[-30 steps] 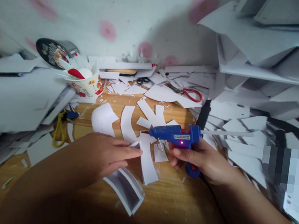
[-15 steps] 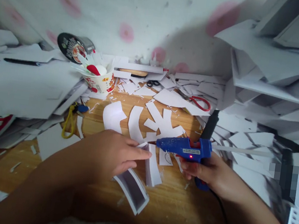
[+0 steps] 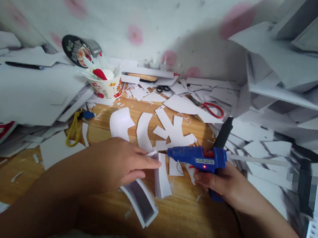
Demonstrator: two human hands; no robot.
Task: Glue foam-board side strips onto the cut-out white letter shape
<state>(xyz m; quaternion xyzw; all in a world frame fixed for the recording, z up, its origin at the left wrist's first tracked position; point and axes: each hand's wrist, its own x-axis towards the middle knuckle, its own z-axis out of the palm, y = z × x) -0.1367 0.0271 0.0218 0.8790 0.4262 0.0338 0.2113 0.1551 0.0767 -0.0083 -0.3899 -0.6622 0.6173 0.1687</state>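
Observation:
In my right hand is a blue hot glue gun with a red light lit and a white glue stick out of its back. Its nozzle points left and meets the top end of a white folded board piece. My left hand is closed on that piece, index finger laid across its upper part; the thumb side is partly hidden. Just below my left hand lies a curved, hollow white board channel. Flat white cutouts and a curved strip lie beyond the nozzle.
Red-handled scissors and black-handled scissors lie among scraps at the back. A paper cup of tools stands at back left, near a yellow-handled tool. White board stacks flank the wooden table.
The glue gun and my right hand have shifted very slightly to the right. My left hand and the board pieces stay where they were.

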